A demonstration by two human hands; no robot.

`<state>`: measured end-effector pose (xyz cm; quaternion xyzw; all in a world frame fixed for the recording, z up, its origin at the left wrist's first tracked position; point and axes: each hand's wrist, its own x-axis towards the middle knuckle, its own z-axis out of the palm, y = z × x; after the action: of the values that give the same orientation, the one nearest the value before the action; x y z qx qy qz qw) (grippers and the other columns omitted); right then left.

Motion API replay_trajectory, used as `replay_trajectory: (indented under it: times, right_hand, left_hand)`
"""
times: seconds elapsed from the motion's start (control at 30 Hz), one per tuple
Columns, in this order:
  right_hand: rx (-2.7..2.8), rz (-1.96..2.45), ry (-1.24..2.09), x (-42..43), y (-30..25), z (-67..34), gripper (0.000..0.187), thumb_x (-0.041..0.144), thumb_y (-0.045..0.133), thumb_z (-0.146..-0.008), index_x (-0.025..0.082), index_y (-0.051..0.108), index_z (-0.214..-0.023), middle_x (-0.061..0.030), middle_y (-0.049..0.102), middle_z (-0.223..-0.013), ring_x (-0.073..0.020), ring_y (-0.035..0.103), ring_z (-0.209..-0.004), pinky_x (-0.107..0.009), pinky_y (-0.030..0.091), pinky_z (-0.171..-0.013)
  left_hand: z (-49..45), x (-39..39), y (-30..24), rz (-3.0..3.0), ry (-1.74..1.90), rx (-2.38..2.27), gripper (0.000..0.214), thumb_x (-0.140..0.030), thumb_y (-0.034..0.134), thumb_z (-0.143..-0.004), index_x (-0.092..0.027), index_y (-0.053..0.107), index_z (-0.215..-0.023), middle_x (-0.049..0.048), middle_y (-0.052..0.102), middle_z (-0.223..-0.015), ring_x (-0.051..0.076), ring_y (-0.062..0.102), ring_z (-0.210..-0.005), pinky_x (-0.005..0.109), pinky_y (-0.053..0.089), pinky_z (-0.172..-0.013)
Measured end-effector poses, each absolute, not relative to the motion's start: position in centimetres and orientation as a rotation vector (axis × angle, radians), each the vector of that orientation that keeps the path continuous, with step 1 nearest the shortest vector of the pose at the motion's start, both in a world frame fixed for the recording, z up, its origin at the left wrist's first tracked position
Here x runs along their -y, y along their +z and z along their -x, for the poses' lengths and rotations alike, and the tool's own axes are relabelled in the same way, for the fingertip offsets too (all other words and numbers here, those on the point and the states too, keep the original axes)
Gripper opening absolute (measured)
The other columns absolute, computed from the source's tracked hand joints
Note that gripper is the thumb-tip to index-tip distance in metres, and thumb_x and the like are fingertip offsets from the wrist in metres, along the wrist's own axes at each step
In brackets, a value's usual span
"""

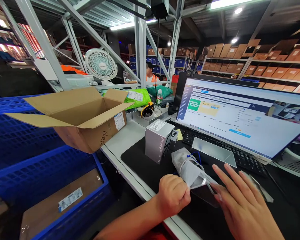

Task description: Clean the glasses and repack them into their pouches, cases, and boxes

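Observation:
A grey-and-clear plastic bag (190, 170) lies across the black desk mat, with wrapped contents I cannot make out. My left hand (173, 193) is closed in a fist on the bag's near edge. On the other side of the bag, my right hand (240, 200) pinches its open edge between thumb and index finger, the other fingers stretched out. Behind the bag stands a silver-grey printed box (157, 141) with a white label on top. A blue tie (198, 156) sticks up by the bag. A flat silver box lid or tray (213, 151) rests against the keyboard.
At the left, an open cardboard box (97, 133) sits at the desk edge above blue crates (100, 166). The monitor (240, 116) and keyboard (187, 136) stand at the back right. A tape roll (147, 113), a fan (101, 65) and a co-worker (151, 76) are farther back.

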<state>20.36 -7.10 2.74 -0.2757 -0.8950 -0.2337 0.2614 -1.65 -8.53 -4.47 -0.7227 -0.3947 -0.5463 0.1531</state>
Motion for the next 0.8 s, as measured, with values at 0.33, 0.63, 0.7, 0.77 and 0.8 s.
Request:
replay_trajectory:
  times: [0.33,0.63,0.7,0.77,0.8]
  right_hand:
    - [2.158,1.032,-0.583,7.7,1.3,-16.8,0.022,0.025,0.048,-0.097,0.021,0.069,-0.098,-0.0117,0.061,-0.141,-0.0366,0.051,-0.136,-0.071,0.016,-0.116]
    - [2.195,1.147,-0.356,5.7,1.1,-15.3,0.03,0.027,0.043,-0.101,0.021,0.071,-0.092,-0.0118,0.061,-0.14,-0.0361,0.047,-0.138,-0.076,0.023,-0.111]
    - [2.185,1.111,-0.389,5.3,0.7,-15.3,0.029,0.027,0.044,-0.101,0.021,0.071,-0.092,-0.0122,0.06,-0.142,-0.0371,0.045,-0.14,-0.078,0.02,-0.111]
    - [2.22,1.051,-0.395,5.1,0.5,-15.5,0.028,0.027,0.045,-0.101,0.021,0.071,-0.092,-0.0114,0.057,-0.146,-0.0375,0.041,-0.142,-0.079,0.019,-0.111]
    - [2.249,1.035,-0.364,5.0,0.6,-15.7,0.026,0.027,0.046,-0.101,0.022,0.071,-0.094,-0.0108,0.055,-0.147,-0.0373,0.04,-0.144,-0.079,0.02,-0.111]
  left_hand:
    - [0.8,8.4,-3.1,2.114,-1.644,1.239,0.033,-0.013,0.042,-0.093,-0.02,0.043,-0.06,-0.0028,0.044,-0.053,0.011,0.039,-0.05,0.032,0.024,-0.054]
    - [0.3,7.7,-3.3,2.126,-1.685,1.286,0.034,-0.014,0.043,-0.093,-0.02,0.047,-0.06,-0.0022,0.048,-0.053,0.012,0.042,-0.051,0.031,0.028,-0.054]
    - [0.3,7.5,-3.2,2.127,-1.696,1.291,0.034,-0.015,0.043,-0.093,-0.02,0.048,-0.06,-0.0021,0.048,-0.053,0.011,0.043,-0.051,0.03,0.029,-0.054]
    - [0.7,7.3,-3.0,2.105,-1.726,1.312,0.034,-0.017,0.043,-0.094,-0.02,0.048,-0.061,-0.002,0.049,-0.054,0.012,0.044,-0.052,0.03,0.03,-0.054]
    - [0.9,7.3,-2.8,2.086,-1.747,1.331,0.034,-0.017,0.042,-0.094,-0.02,0.049,-0.061,-0.002,0.049,-0.054,0.011,0.044,-0.052,0.029,0.03,-0.054]
